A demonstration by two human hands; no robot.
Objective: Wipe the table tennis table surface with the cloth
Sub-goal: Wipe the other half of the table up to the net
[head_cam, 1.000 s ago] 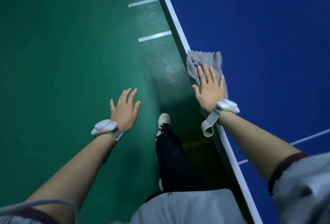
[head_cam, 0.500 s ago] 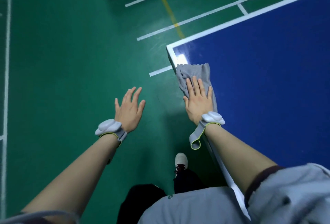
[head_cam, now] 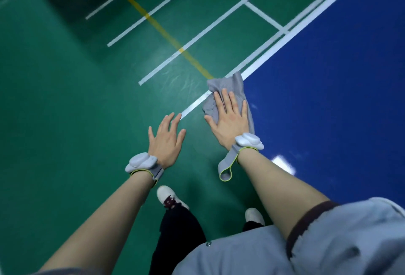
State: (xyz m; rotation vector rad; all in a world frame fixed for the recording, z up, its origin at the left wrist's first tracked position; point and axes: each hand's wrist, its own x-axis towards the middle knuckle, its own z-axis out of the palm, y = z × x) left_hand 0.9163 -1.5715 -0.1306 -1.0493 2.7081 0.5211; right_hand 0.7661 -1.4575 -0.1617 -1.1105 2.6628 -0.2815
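At table [head_cam: 328, 99] corner, right hand [head_cam: 230, 119] flat on cloth [head_cam: 232, 86]

Evenly lit from overhead, moderately bright, dimmer toward the top left corner where the green floor [head_cam: 65, 99] falls into dark shadow. Bright white glare patch on the blue table [head_cam: 328, 121] close to the right forearm, with a smaller faint glint nearer the cloth [head_cam: 228, 86]. Soft sheen on the floor beyond the table corner. Motion blur throughout, strongest on the floor lines [head_cam: 175, 25] and table edge at top right. Wide-angle stretching at the edges, forearms and sleeves enlarged at the bottom. Soft shadow on the floor around the shoes [head_cam: 168, 198].
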